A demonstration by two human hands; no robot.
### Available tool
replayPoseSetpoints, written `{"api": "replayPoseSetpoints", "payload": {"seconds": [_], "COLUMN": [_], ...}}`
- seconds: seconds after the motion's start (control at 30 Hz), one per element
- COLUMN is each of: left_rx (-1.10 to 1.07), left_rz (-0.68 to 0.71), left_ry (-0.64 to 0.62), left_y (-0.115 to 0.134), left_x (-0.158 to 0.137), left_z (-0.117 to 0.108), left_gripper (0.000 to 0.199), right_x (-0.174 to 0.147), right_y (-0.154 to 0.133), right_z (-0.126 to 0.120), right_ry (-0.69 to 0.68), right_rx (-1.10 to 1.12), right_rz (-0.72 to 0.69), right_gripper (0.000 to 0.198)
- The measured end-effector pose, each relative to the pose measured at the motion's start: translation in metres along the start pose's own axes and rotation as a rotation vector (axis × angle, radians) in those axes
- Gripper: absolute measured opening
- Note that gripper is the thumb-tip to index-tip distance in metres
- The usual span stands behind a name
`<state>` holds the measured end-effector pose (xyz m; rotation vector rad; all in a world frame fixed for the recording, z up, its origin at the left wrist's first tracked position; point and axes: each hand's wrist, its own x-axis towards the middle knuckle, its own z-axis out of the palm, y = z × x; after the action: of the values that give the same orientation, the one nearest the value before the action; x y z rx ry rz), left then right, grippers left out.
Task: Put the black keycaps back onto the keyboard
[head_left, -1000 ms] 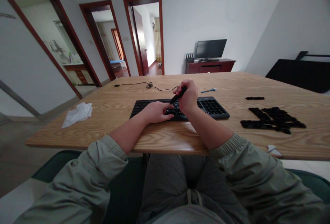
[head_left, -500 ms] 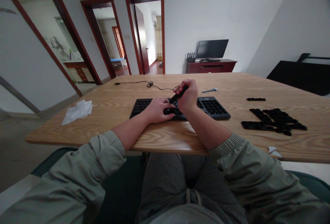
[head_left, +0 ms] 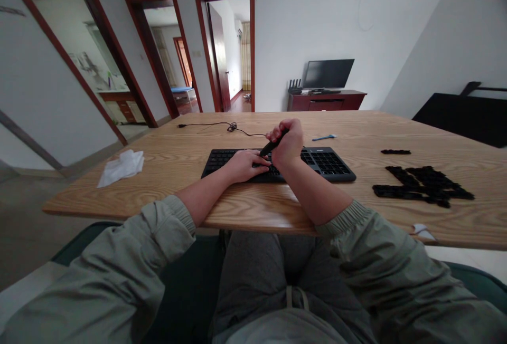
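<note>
While my right hand [head_left: 288,142] stays clamped around the black tool [head_left: 269,147], its lower end slants down to the fingers of my left hand [head_left: 244,166], which rests on the keyboard [head_left: 332,163]. Half a second ago, my left thumb and fingers stood apart, with a dark patch showing between them; now they have drawn nearly together beside the tool. I cannot tell whether they pinch anything. My right grip looks the same as before, fist closed and wrist raised above the keys.

The keyboard lies flat near my edge of the table [head_left: 249,209], in the same place as earlier, partly hidden under both hands. Its cable [head_left: 232,126] runs behind it to the left, with a small tangle midway.

To the right, the black pieces [head_left: 425,185] lie heaped as they were, a single strip [head_left: 395,152] just beyond them. Behind the keyboard is a blue stick [head_left: 324,137], and well to the left, a crumpled tissue [head_left: 121,168].
</note>
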<state>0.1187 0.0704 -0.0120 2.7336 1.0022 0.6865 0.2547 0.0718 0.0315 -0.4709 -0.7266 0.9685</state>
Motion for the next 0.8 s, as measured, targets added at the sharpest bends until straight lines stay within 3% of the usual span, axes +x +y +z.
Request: {"api": "replayPoseSetpoints", "payload": {"seconds": [0.27, 0.8], "left_rx": [-0.020, 0.034], "left_rz": [0.005, -0.011], "left_ry": [-0.004, -0.010], "left_y": [-0.0003, 0.0022], "left_x": [-0.0003, 0.0014], "left_z": [-0.0012, -0.0020], "left_gripper": [0.027, 0.027], "right_x": [-0.0014, -0.0021], "right_y": [-0.0023, -0.0050], "right_z": [0.0026, 0.0041], "right_ry": [0.050, -0.039], "right_rx": [0.046, -0.026], "right_rz": [0.027, -0.029], "right_gripper": [0.028, 0.036]}}
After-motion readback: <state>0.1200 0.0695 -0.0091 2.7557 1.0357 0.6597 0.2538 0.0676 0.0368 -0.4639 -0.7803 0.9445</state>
